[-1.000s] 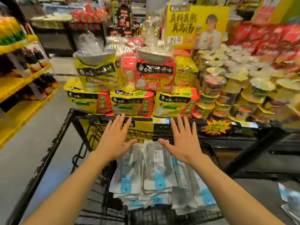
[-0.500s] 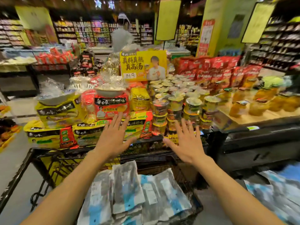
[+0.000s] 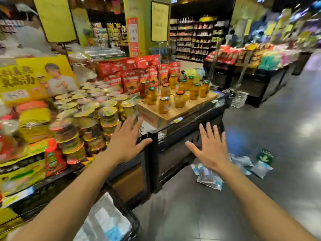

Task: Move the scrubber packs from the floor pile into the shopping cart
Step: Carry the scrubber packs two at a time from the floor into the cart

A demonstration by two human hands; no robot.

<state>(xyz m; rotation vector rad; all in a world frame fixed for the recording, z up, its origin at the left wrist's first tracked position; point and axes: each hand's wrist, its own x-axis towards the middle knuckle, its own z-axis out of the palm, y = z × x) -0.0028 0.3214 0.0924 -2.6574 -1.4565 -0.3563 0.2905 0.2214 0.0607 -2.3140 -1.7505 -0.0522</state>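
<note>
Both hands empty, fingers spread; right hand (image 3: 211,150) nearer floor pile (image 3: 210,178), lying beyond and below it; left hand (image 3: 126,141) farther.

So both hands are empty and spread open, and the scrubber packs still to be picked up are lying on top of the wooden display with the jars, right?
Not quite. The left hand and right hand are indeed empty and spread open, but the remaining scrubber packs lie on the floor beside the black display stand, not on the wooden display with the jars. The head view shows this.
</note>
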